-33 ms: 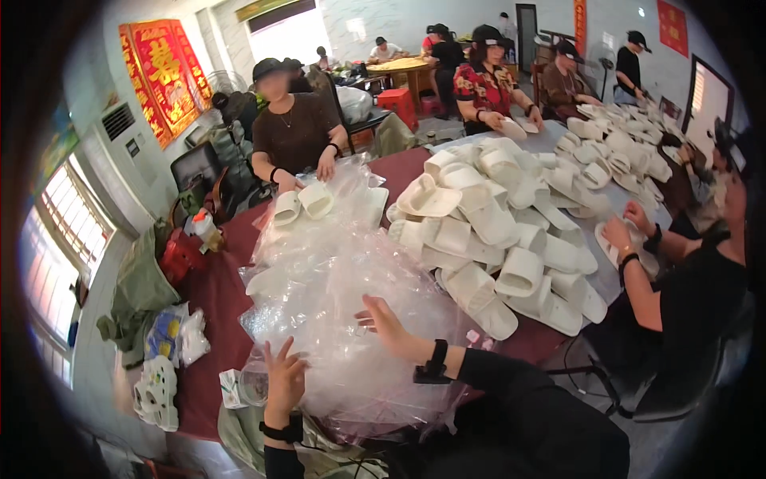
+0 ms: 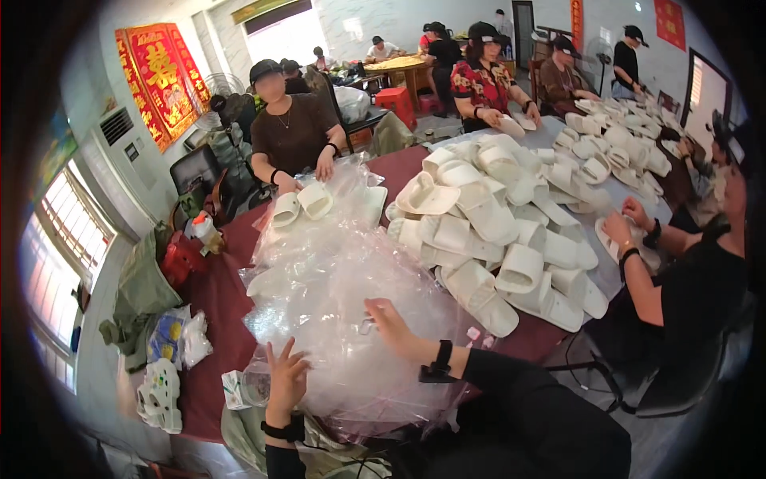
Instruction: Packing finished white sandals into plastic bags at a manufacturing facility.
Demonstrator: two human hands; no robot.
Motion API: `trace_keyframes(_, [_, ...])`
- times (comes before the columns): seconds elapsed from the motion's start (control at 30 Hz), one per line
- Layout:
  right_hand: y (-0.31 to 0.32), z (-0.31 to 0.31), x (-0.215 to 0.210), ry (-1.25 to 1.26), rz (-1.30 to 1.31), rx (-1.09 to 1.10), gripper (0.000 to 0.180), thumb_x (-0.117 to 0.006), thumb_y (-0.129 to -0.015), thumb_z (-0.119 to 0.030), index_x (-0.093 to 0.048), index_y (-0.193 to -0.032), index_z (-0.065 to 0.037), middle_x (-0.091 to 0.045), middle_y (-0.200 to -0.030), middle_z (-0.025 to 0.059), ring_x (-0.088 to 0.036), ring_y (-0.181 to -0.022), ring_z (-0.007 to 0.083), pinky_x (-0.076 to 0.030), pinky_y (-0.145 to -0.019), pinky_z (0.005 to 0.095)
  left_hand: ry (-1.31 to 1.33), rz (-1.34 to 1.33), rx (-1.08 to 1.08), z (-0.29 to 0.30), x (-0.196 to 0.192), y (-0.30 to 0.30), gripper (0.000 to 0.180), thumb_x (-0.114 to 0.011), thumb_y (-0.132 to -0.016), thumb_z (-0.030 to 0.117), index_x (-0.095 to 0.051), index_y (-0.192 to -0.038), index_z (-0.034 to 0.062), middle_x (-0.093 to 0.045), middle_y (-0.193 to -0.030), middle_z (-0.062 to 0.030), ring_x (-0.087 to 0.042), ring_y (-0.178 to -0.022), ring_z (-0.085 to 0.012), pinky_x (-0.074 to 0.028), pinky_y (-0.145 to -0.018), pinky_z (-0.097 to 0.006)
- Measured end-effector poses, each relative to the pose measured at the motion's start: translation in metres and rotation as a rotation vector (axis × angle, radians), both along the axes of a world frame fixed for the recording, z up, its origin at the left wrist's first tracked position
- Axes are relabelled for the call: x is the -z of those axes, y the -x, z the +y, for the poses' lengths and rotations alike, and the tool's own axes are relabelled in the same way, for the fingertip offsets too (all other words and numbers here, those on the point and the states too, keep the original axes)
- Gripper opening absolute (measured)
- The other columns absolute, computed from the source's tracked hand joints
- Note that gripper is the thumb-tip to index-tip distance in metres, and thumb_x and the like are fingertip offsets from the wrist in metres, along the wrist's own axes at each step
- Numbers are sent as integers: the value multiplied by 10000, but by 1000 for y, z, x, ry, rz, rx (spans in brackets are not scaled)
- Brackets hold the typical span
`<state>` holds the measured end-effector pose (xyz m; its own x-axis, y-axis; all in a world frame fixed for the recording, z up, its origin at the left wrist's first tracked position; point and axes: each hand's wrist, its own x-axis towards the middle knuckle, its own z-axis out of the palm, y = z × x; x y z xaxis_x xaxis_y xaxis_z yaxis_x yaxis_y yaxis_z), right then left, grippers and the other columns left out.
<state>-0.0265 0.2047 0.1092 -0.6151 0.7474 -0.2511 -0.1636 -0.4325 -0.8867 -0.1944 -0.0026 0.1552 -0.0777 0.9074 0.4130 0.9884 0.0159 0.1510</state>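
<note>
A wide heap of clear plastic bags [image 2: 319, 279] covers the table in front of me. At its near left edge, my left hand [image 2: 286, 379] is raised, open, with its fingers spread and nothing in them. Over the middle of the heap is my right hand [image 2: 392, 329], its fingers stretched out toward the plastic. I cannot tell whether those fingertips touch a bag. White slide slippers [image 2: 495, 211] lie in a big pile just right of the bags.
Across the table, a co-worker in brown [image 2: 291, 132] handles a pair of white slippers [image 2: 302, 203]. Co-workers at the right also handle slippers. A small box [image 2: 232, 391], a clear tape roll [image 2: 255, 387], white clogs [image 2: 159, 397] and a red container [image 2: 182, 257] stand at the left.
My right hand has shifted slightly to the right, and its fingers look closer together. My left hand has barely moved.
</note>
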Motion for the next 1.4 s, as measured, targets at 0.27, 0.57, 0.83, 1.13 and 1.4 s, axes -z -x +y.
trace_keyframes(0.27, [-47, -11, 42, 31, -418, 361, 849, -731, -760, -368, -257, -1394, -61, -249, -1423, 176, -330, -1266, 277, -370, -991, 394, 402, -83, -20, 6, 35, 23, 294, -558, -633, -46, -612, -841, 155, -473, -1371, -78, -297, -1342, -400, -16, -1076, -657])
trace_keyframes(0.57, [-49, -21, 35, 259, -277, 420, 1021, -742, -757, -294, -33, -1454, -64, -219, -1441, 197, -303, -1293, 303, -373, -999, 434, 455, 139, -205, 27, 37, 7, 767, -588, -695, 40, -384, -1384, 304, -435, -1391, -146, -304, -1323, -449, -50, -1055, -684])
trace_keyframes(0.83, [-70, -36, 33, -230, -112, -217, 551, -654, -822, -160, -433, -1305, -10, -580, -1001, 81, -549, -977, 194, -407, -894, 303, 550, 16, -179, 25, 44, 4, 678, -713, -697, 194, -483, -1321, 322, -344, -1433, -205, -259, -1339, -453, -102, -1063, -667])
trace_keyframes(1.13, [2, -28, 59, 451, 246, 180, 605, -694, -816, -299, -370, -1257, -42, -464, -1200, 117, -480, -1067, 219, -438, -833, 367, 233, -166, -237, 18, 67, 3, 595, -723, -713, 154, -545, -1279, 200, -460, -1307, -237, -442, -1208, -415, -371, -998, -487])
trace_keyframes(1.4, [17, -26, 40, 144, 78, -39, 714, -590, -885, -453, -311, -1358, 3, -422, -1318, 132, -466, -1104, 243, -401, -916, 384, 213, -284, -59, 24, 80, 2, 603, -720, -715, 157, -539, -1285, 232, -449, -1323, -248, -453, -1194, -426, -402, -976, -475])
